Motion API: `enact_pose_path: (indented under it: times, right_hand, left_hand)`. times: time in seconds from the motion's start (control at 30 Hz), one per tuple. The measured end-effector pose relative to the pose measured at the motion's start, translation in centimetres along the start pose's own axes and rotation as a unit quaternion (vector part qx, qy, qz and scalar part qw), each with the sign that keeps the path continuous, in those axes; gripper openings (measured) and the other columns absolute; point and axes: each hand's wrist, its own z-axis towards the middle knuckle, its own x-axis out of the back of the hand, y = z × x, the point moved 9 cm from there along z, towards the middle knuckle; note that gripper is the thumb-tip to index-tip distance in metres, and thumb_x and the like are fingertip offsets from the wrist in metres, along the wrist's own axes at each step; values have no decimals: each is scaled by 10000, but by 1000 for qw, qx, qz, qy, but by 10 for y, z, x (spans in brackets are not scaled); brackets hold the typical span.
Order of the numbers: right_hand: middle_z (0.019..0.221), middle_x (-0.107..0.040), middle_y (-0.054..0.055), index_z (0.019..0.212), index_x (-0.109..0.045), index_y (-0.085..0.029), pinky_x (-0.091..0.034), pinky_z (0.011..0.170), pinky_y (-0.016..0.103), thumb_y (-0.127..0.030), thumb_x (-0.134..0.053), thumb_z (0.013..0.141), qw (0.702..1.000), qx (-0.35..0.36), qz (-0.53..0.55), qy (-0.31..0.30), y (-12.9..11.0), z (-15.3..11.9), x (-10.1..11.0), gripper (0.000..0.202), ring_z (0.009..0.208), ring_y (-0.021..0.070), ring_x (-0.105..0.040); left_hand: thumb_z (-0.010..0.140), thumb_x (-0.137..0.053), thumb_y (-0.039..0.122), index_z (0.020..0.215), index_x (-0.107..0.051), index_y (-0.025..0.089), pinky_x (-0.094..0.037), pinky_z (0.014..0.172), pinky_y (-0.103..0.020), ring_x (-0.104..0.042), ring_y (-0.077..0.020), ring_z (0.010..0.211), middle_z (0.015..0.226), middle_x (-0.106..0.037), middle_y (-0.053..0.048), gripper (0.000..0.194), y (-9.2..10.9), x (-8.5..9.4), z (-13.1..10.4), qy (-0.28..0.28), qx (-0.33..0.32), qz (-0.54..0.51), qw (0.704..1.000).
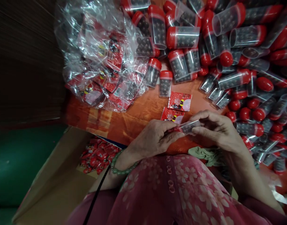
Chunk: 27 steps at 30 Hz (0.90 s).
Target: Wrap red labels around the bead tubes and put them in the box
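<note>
Close to my body, both hands meet on a small clear plastic tube [189, 127] with a red end, lying roughly sideways. My left hand [150, 137], with a green bead bracelet [121, 170] at the wrist, grips the red end between thumb and fingers. At the clear end, the thumb and fingers of my right hand [215, 126] are closed on the tube. Whether anything is inside it I cannot tell. Just beyond the hands lie two red printed cards [180, 101], the nearer one partly covered by my left hand.
Many red-capped clear tubes of dark balls [184, 37] are heaped at the back and right. A clear plastic bag [98, 62] of red printed cards sits back left. Below it, a cardboard box [56, 165] contains small red packets [98, 154]. A pale green cloth [204, 153] lies near my right forearm.
</note>
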Motion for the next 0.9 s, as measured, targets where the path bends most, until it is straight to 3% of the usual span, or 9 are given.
enact_pose_path:
  times: [0.07, 0.13, 0.23, 0.3, 0.37, 0.47, 0.57, 0.7, 0.9]
  right_hand:
    - [802, -742, 0, 979, -691, -213, -601, 610, 237, -313, -802, 817, 994, -25, 96, 39, 13, 1, 2, 220, 639, 125, -705]
    - [805, -745, -4, 962, -673, -207, -615, 616, 243, -325, -847, 767, 982, -32, 171, 78, 24, 2, 3, 287, 623, 124, -713]
    - [799, -743, -9, 978, -654, -204, -625, 624, 246, -320, -851, 761, 966, -31, 234, 107, 36, 3, -1, 315, 614, 126, -724]
    - [792, -743, -10, 987, -648, -204, -624, 631, 236, -310, -843, 773, 956, -31, 270, 111, 37, 5, -9, 308, 618, 123, -729]
    - [788, -741, -14, 987, -643, -206, -620, 630, 225, -305, -843, 770, 946, -32, 303, 114, 35, 8, -17, 311, 618, 119, -733]
    - [768, -738, -19, 961, -632, -208, -620, 623, 223, -328, -861, 741, 937, -34, 326, 119, 31, 14, -29, 339, 611, 125, -736]
    - [808, -757, 0, 978, -639, -214, -627, 637, 234, -355, -869, 724, 935, -39, 327, 132, 30, 18, -38, 371, 631, 131, -743]
    - [843, -769, 17, 1009, -672, -204, -627, 665, 241, -363, -855, 735, 943, -46, 294, 149, 33, 19, -47, 366, 645, 124, -734]
    - [865, -750, 3, 1006, -668, -229, -603, 699, 248, -379, -785, 813, 951, 3, 205, 232, 34, 8, -44, 270, 716, 127, -713]
  left_hand:
    - [889, -682, 392, 1079, -716, 172, -519, 660, -234, -708, -162, 780, 915, -767, -59, 293, -7, 17, -5, 33, 23, -71, 997]
    - [823, -750, 458, 1267, -648, 205, -582, 801, -296, -733, -229, 994, 1161, -748, -114, 521, -18, 33, -12, 77, 37, -175, 981]
    - [715, -830, 523, 1341, -590, 259, -595, 916, -373, -713, -264, 1106, 1319, -677, -135, 721, -33, 35, -20, 113, 39, -345, 931]
    - [635, -893, 495, 1264, -625, 256, -594, 930, -394, -727, -253, 1060, 1254, -703, -124, 724, -41, 27, -22, 157, 41, -405, 900]
    - [610, -904, 497, 985, -676, 228, -603, 888, -413, -740, -237, 962, 1052, -751, -82, 514, -44, 15, -22, 196, 45, -424, 883]
    - [644, -862, 560, 682, -538, 199, -600, 774, -355, -706, -164, 774, 772, -708, -2, 487, -47, 4, -20, 252, 67, -418, 870]
    - [655, -854, 556, 742, -573, 204, -561, 672, -274, -640, -111, 642, 701, -674, 20, 459, -54, 5, -18, 296, 110, -409, 856]
    - [669, -861, 500, 824, -652, 186, -555, 697, -267, -669, -125, 691, 751, -719, -4, 408, -58, 8, -14, 312, 119, -448, 829]
    - [621, -902, 466, 742, -685, 175, -477, 578, -156, -568, -45, 570, 615, -648, 67, 383, -64, 9, -12, 358, 127, -436, 816]
